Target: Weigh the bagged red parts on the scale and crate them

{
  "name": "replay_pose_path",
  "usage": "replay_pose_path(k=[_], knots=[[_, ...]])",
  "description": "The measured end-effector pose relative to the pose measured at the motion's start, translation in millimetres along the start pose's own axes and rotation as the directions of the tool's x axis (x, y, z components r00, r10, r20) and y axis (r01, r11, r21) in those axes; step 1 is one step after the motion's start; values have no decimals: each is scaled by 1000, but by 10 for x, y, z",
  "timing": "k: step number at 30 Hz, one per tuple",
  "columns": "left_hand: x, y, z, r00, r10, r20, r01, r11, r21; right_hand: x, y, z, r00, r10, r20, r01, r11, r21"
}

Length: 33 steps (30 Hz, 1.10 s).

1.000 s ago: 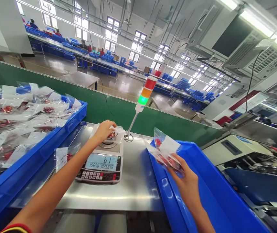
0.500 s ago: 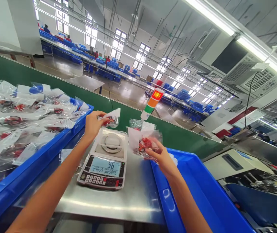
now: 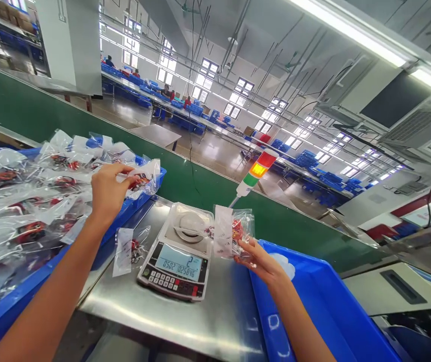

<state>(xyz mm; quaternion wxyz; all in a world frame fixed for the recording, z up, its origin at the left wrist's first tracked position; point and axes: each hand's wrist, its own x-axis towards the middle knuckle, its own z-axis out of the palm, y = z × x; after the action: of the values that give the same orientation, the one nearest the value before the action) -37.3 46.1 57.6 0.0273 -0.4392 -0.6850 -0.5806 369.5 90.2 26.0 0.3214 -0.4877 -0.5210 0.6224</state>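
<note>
The left hand's fingers [image 3: 121, 171] are pressed together, pinching the crumpled top of a clear plastic bag [image 3: 144, 180] of red and black parts, and the left hand [image 3: 105, 193] holds it up just above the rim of a long blue plastic bin [image 3: 125, 217] heaped with similar bags [image 3: 37, 201]. The right hand's fingers [image 3: 244, 246] lie close together, curled under a second clear plastic bag [image 3: 242, 232] of red parts with a white paper label [image 3: 223, 231]; whether its thumb is pinching, I cannot tell, as the bag hides it. The right hand [image 3: 260, 264] holds that bag upright just past the right edge of a grey digital bench scale [image 3: 173, 264], whose round steel pan [image 3: 189, 226] has no bag on it and whose lit display [image 3: 179, 262] shows 2. A small labelled bag of parts [image 3: 130, 250] lies on the brushed-steel bench [image 3: 170, 319] just left of the scale, while a blue bin [image 3: 313, 279] sits at near right. Beyond a green conveyor side [image 3: 22, 105] rises a red, amber and green stack light [image 3: 258, 171], and far off, workers [image 3: 166, 91] sit along benches lined with blue crates under bright windows.
</note>
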Motion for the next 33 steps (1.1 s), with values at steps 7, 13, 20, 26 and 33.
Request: replay_pose_path(k=[7,13,20,26,33], knots=[[-56,-33,-57,999,25,23,-26,999,38,413,-240,206,999,32,21,-32,999,40],[-116,-160,-192,999,9,33,-12,995,100,267,-379,-1,998,60,35,-59,998,-30],[-3,-482,-345,1000,0,9,-3,929,370,-323,-58,-469,975,9,-220,40,975,217],[-216,-280,-154,968,125,220,-192,929,315,-610,501,-640,940,98,-326,47,912,408],[-766,65,550,838,339,428,-317,940,-124,-621,1044,-556,889,177,-423,141,773,619]])
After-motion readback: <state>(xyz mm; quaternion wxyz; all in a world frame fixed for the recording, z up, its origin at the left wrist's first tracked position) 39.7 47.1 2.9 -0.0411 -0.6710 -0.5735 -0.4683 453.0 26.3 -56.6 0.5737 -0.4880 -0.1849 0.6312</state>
